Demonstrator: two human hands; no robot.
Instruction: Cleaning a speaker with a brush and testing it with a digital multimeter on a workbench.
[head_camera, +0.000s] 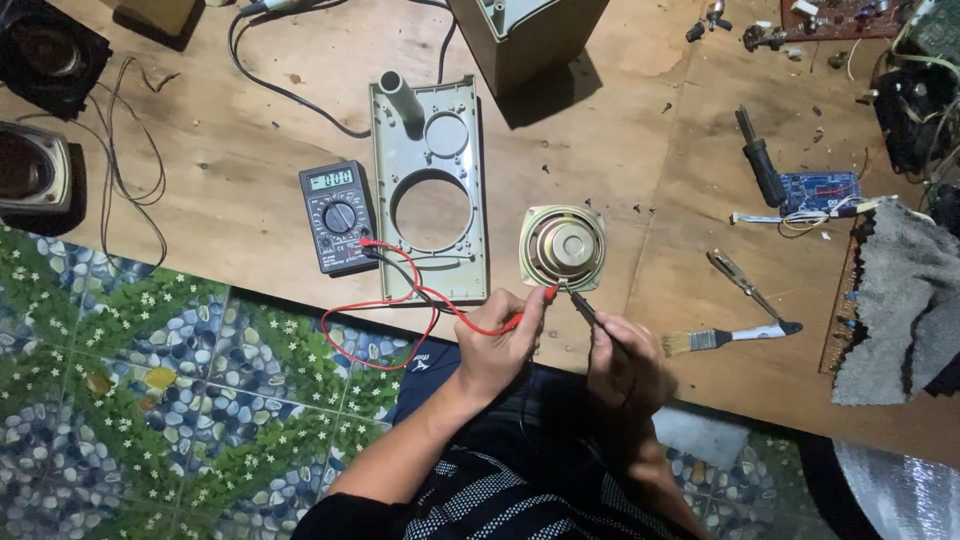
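Fingers (520, 318) pinched on red probe (535, 305)

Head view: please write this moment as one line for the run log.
left hand: holds red probe | right hand: holds black probe | both tips at speaker edge | multimeter on plywood table

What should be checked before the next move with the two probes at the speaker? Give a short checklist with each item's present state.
1. Left hand grips the red probe: ok.
2. Right hand grips the black probe: ok.
3. Both tips reach the near edge of the speaker: ok; exact contact points: cannot tell.
4. Leads plugged into the multimeter: ok.
5. Meter display lit: ok; dial setting: cannot tell.
6. Speaker lies flat on the plywood board, apart from the grey panel: ok.
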